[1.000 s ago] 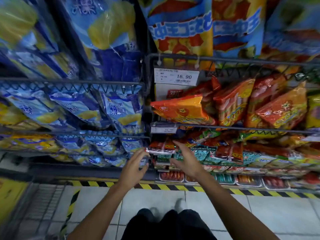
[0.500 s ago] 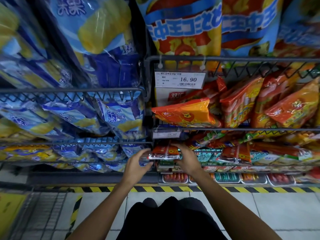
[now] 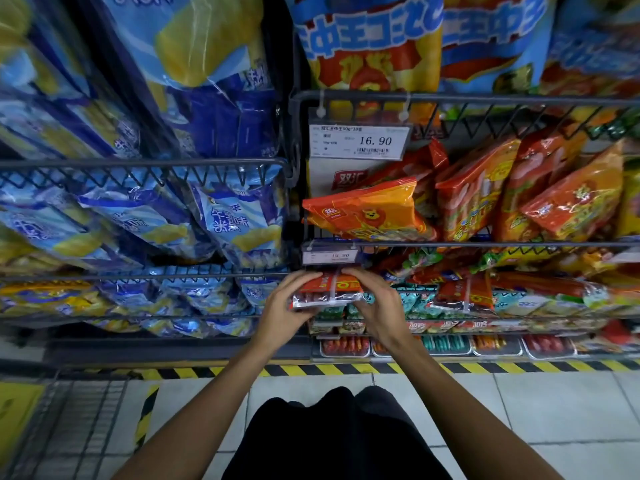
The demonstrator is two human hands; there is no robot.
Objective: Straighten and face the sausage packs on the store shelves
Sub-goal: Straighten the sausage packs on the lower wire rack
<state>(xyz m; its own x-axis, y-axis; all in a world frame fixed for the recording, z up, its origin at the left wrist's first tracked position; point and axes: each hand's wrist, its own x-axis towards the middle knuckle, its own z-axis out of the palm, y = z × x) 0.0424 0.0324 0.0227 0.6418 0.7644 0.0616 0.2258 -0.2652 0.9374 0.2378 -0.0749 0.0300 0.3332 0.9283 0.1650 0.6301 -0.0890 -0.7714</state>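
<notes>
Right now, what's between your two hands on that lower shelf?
In the head view, one red sausage pack with a clear band lies between them; the left hand grips its left end, the right hand its right end.

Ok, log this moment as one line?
step: facing pack | left hand: grips red pack | right hand: grips same pack | place: wire shelf under 19.90 tag

Small price tag [image 3: 329, 257] print illegible
</notes>
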